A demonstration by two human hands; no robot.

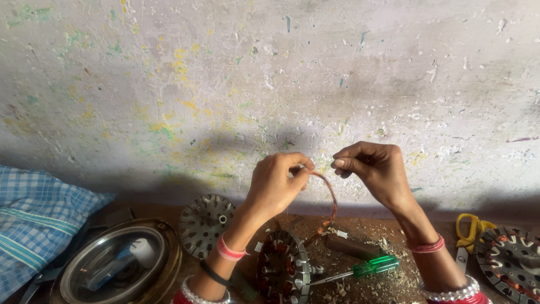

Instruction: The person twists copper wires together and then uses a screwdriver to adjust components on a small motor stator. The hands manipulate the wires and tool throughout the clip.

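My left hand (277,183) and my right hand (371,169) are raised in front of a flaking wall, both pinching a thin copper wire (331,200). The wire arcs down from my fingers to a round motor stator (286,267) with copper windings, which stands on edge on the wooden surface below my left wrist. Red and white bangles and red thread sit on both wrists.
A green-handled screwdriver (365,266) lies right of the stator among wood shavings. A bare stator core (206,224) leans at the wall, a round metal tin (115,264) and blue checked cloth (34,217) at left. Yellow-handled scissors (469,231) and another wound stator (512,262) sit at right.
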